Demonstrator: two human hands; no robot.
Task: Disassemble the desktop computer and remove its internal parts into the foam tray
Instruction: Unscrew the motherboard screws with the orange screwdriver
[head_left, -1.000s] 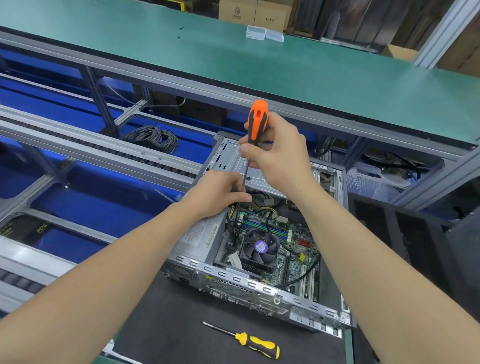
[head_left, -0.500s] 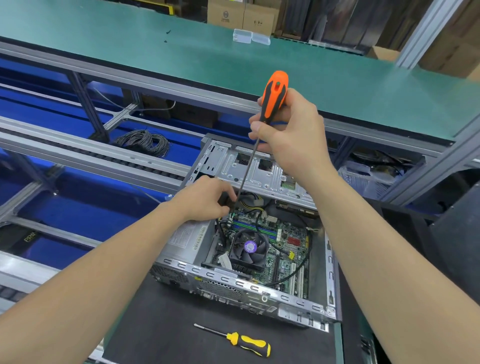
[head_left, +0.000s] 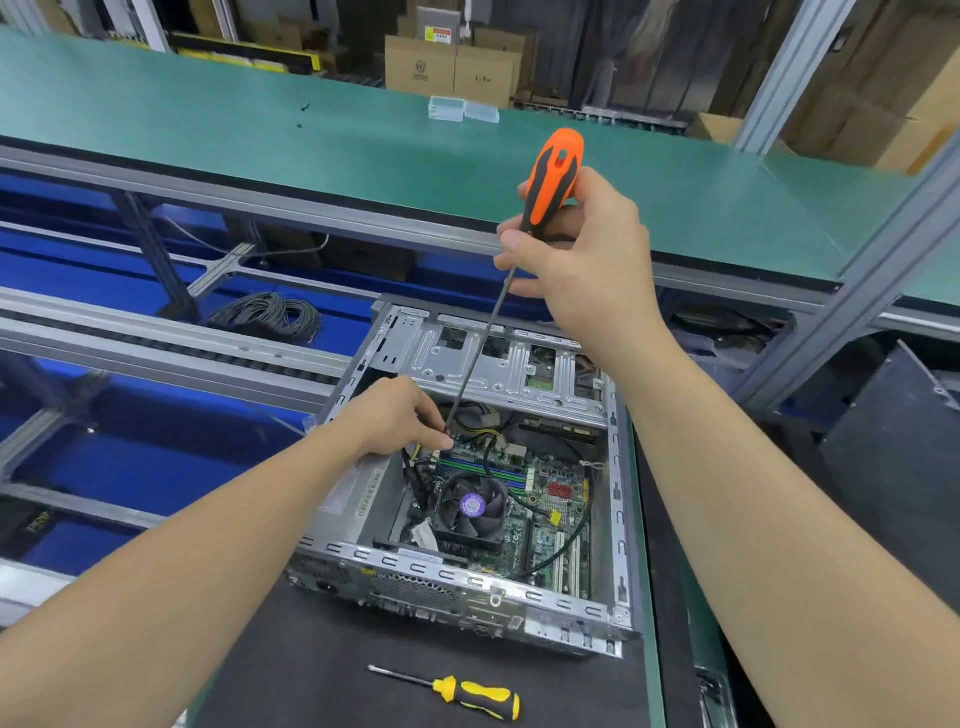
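An open grey desktop computer case (head_left: 467, 577) lies on a black mat, with its motherboard (head_left: 550, 499), black CPU fan (head_left: 471, 506) and cables exposed. My right hand (head_left: 582, 260) grips the handle of a long orange-and-black screwdriver (head_left: 550, 176) held high above the case. Its thin shaft slants down to the case's left inner side. My left hand (head_left: 400, 415) reaches into the case there, and its fingertips pinch the shaft near the tip. The tip itself is hidden by my fingers. No foam tray is in view.
A yellow-and-black screwdriver (head_left: 467, 693) lies on the black mat (head_left: 291, 675) in front of the case. A green-topped bench (head_left: 311, 135) runs across the back with clear plastic boxes (head_left: 462, 110). Blue conveyor rails and a coil of cable (head_left: 270, 314) lie to the left.
My right hand has lifted the orange screwdriver higher above the case. My left hand stays at the shaft's lower end inside the case. The camera has tilted slightly.
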